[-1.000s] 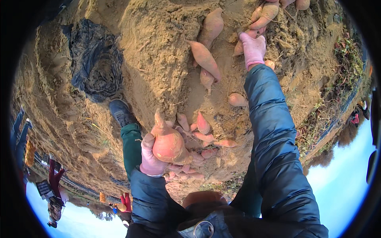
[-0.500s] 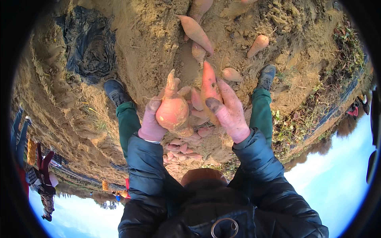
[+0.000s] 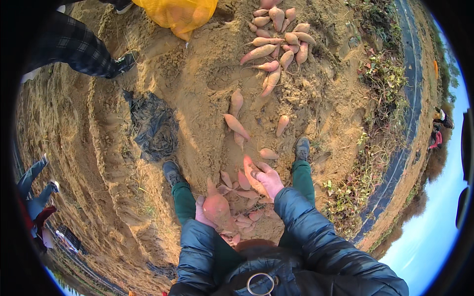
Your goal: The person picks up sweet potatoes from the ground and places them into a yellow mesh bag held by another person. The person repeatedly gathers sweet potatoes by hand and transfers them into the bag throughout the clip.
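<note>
My left hand (image 3: pixel 201 213) grips a big round orange sweet potato (image 3: pixel 216 208) just above the sandy soil. My right hand (image 3: pixel 270 180) is closed around a long slim sweet potato (image 3: pixel 252 173) and holds it over a small heap of sweet potatoes (image 3: pixel 242 217) lying between my feet. Both arms wear dark blue padded sleeves. Single sweet potatoes (image 3: pixel 236 125) lie in a line on the soil ahead of me. Farther off lies a bigger pile of sweet potatoes (image 3: pixel 279 42).
A yellow mesh sack (image 3: pixel 178 14) sits at the top. A black plastic sheet (image 3: pixel 154 127) lies on the soil to the left. Another person's leg in checked trousers (image 3: pixel 79 47) stands top left; other people are at left (image 3: pixel 34 182) and far right. Weeds (image 3: pixel 382 84) border the right.
My right hand came back from reaching far ahead, now gripping a long sweet potato near my body. The view tilted up, bringing the far pile and yellow sack into sight.
</note>
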A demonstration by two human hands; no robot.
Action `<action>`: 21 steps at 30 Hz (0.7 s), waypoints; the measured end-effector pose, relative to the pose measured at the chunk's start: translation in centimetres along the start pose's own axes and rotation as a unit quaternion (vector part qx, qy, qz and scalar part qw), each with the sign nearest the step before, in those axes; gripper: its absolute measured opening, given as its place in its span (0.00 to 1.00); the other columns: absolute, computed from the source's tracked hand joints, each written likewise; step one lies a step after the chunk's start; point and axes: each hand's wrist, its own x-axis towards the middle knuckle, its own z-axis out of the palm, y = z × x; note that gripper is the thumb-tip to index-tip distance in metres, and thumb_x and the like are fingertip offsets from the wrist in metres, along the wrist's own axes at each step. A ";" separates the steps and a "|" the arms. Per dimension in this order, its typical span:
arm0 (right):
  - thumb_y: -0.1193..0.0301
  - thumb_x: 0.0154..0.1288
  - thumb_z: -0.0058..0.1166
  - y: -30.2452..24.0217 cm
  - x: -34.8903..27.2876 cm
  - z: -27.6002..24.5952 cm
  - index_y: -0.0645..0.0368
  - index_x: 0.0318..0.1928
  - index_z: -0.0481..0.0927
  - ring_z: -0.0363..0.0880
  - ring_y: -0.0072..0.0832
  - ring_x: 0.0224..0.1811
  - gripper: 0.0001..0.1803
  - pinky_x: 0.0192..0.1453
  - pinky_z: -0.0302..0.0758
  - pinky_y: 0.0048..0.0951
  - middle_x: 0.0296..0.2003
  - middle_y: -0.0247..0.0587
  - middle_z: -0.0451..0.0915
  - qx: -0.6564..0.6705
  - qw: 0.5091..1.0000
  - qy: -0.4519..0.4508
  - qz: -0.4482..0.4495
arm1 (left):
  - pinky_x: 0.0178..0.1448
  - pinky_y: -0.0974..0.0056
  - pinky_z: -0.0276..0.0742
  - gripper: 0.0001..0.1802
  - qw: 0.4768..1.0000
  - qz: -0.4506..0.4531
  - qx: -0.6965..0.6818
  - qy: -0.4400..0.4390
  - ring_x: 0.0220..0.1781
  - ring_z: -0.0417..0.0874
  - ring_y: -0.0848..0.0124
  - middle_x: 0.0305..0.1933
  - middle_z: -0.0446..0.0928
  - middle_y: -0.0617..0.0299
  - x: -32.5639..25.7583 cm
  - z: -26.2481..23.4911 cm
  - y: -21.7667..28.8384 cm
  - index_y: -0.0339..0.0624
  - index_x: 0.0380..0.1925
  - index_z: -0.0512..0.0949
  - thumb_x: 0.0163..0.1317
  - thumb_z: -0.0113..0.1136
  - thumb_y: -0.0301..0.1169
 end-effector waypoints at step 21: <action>0.63 0.56 0.56 -19.2 -7.3 -42.2 0.61 0.63 0.73 0.67 0.44 0.68 0.32 0.72 0.62 0.34 0.62 0.54 0.73 -0.342 0.899 0.247 -0.116 | 0.54 0.47 0.78 0.50 0.868 0.284 0.290 -0.286 0.53 0.78 0.54 0.55 0.75 0.54 -14.3 49.4 7.3 0.51 0.65 0.66 0.46 0.67 0.67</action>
